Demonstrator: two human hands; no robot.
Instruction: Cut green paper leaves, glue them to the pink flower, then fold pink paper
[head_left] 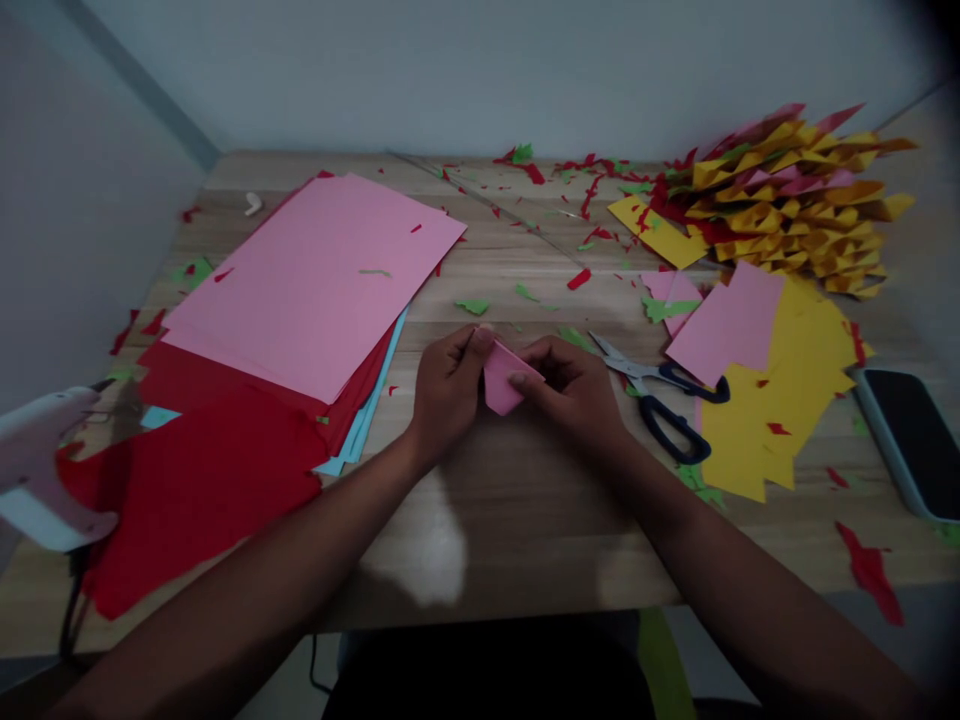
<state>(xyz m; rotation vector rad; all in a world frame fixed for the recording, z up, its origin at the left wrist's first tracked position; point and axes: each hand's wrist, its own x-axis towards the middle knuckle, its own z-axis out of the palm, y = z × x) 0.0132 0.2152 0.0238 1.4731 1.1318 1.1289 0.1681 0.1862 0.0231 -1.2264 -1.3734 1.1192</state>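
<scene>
A small folded piece of pink paper [504, 384] is held over the middle of the wooden table. My left hand [450, 385] pinches its upper left corner between thumb and fingers. On the other side, my right hand [574, 390] grips the right edge, thumb in front and fingers partly behind the paper. Scissors with dark blue handles [651, 378] lie partly open just right of my right hand. Their handles reach over yellow sheets [780, 410] and near cut pink pieces [731, 325].
Large pink sheets [322, 280] lie left over red and blue paper, beside red crepe paper [202, 490] and a glue gun [49, 465]. Folded yellow paper shapes [802, 205] are piled back right. A phone [911, 435] rests at the right; scraps litter the table [525, 560].
</scene>
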